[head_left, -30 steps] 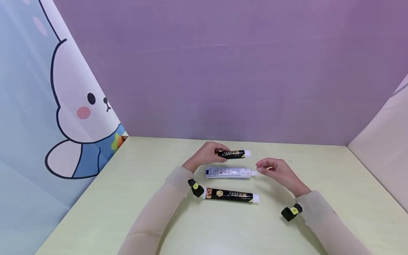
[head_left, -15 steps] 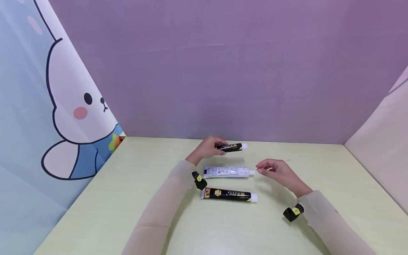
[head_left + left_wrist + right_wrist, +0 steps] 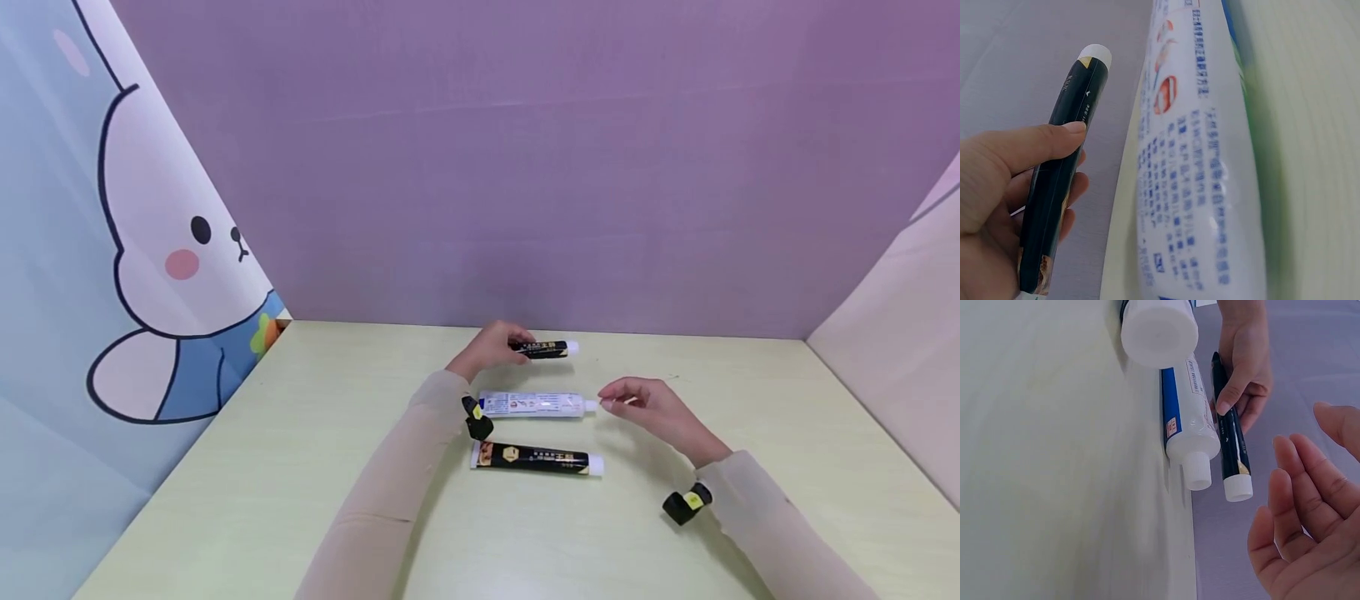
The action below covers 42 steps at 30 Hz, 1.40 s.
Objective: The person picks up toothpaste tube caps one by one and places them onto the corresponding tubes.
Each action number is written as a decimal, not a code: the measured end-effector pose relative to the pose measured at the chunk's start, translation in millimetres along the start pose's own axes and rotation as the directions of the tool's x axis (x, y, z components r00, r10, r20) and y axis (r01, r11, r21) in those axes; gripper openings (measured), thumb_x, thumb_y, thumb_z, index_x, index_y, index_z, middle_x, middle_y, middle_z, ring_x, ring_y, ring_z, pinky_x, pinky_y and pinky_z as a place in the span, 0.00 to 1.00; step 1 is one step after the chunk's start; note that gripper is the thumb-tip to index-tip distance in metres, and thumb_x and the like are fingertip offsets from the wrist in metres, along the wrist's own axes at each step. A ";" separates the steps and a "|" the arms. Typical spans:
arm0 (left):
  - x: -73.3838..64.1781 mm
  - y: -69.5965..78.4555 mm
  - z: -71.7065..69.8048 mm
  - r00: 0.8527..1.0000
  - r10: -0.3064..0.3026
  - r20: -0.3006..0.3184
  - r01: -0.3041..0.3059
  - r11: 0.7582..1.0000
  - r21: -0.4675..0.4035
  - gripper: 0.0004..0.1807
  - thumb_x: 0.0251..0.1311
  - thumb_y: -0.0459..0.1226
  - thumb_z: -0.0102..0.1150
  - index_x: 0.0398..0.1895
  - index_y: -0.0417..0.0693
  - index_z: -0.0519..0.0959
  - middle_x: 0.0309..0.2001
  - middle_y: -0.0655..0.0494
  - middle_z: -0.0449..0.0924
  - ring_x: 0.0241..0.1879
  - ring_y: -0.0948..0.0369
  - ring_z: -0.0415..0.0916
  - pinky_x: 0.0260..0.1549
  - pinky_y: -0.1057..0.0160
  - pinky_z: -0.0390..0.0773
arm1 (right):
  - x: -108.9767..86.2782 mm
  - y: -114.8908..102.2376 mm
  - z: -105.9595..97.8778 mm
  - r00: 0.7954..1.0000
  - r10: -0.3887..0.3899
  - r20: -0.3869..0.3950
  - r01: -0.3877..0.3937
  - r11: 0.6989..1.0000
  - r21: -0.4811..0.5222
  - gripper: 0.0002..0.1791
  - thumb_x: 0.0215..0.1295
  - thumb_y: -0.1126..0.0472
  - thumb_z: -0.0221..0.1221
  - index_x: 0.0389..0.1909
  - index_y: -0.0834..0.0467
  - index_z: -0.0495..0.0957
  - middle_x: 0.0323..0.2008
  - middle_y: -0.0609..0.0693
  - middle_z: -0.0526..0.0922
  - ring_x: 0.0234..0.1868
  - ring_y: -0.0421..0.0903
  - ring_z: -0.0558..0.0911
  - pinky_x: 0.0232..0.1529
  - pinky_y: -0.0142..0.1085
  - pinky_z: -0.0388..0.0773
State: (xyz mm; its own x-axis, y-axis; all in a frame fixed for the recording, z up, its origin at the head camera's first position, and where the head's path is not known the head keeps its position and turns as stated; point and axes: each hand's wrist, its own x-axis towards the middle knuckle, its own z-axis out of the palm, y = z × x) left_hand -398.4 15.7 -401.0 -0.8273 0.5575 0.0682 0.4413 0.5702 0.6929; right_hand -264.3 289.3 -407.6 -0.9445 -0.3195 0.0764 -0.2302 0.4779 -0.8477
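Far back on the table, my left hand (image 3: 495, 346) grips a black toothpaste tube (image 3: 551, 350) with a white cap, thumb on one side and fingers on the other. A shadow lies beneath that tube, which seems to be just above the tabletop. In front of it lies a white toothpaste tube (image 3: 534, 405), its cap pointing right. Nearest to me is a second black toothpaste tube (image 3: 536, 459), roughly parallel to the white one. My right hand (image 3: 652, 408) hovers near the white tube's cap; the right wrist view shows its fingers (image 3: 1282, 512) loosely bent, holding nothing.
The pale table (image 3: 225, 500) meets a purple backdrop (image 3: 562, 167) behind the tubes. A blue cloth with a cartoon rabbit (image 3: 187, 275) hangs at the left, and a pale panel (image 3: 907, 358) stands at the right.
My left hand has carried the black tube farther back and up off the table, then lowered slightly. My right hand stays almost in place. The other two tubes lie as before.
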 end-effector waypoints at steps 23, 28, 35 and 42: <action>-9.1 1.5 12.7 0.988 -0.120 0.094 0.123 0.992 -0.022 0.20 0.49 0.27 0.67 0.48 0.42 0.81 0.49 0.52 0.82 0.54 0.55 0.75 0.53 0.61 0.72 | -11.8 -1.9 1.9 1.000 0.020 -0.005 -0.020 0.999 0.025 0.16 0.64 0.54 0.60 0.45 0.62 0.80 0.43 0.53 0.83 0.40 0.50 0.79 0.39 0.36 0.77; -6.1 1.7 13.6 0.983 -0.149 0.107 0.149 0.989 0.007 0.20 0.47 0.25 0.68 0.47 0.45 0.82 0.47 0.54 0.82 0.51 0.57 0.76 0.50 0.61 0.74 | -9.7 -2.2 2.8 0.999 0.001 -0.035 -0.001 1.000 -0.008 0.15 0.64 0.53 0.59 0.43 0.61 0.81 0.42 0.52 0.83 0.38 0.50 0.78 0.36 0.35 0.76; -5.0 -2.6 11.5 0.981 -0.163 0.102 0.164 0.986 0.002 0.21 0.50 0.26 0.67 0.50 0.43 0.80 0.49 0.52 0.81 0.52 0.56 0.76 0.50 0.61 0.74 | -6.4 -2.7 2.9 1.000 0.003 -0.017 -0.002 1.000 0.014 0.17 0.64 0.53 0.60 0.45 0.63 0.80 0.43 0.53 0.83 0.40 0.55 0.78 0.38 0.38 0.77; -16.6 -7.0 -1.6 0.987 -0.147 0.065 0.151 0.986 -0.067 0.19 0.55 0.29 0.63 0.52 0.40 0.78 0.48 0.50 0.80 0.52 0.54 0.75 0.50 0.61 0.74 | -8.8 1.9 1.2 0.999 -0.030 -0.029 0.028 0.998 -0.057 0.16 0.65 0.55 0.59 0.44 0.64 0.80 0.41 0.53 0.83 0.39 0.48 0.79 0.39 0.34 0.76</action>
State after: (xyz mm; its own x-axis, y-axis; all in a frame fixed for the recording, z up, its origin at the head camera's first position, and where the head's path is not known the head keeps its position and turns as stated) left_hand -388.3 1.5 -405.8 -0.8586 0.5061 -0.0815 0.2870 0.6063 0.7417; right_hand -256.1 292.1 -410.5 -0.9436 -0.3101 0.1164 -0.2696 0.5148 -0.8138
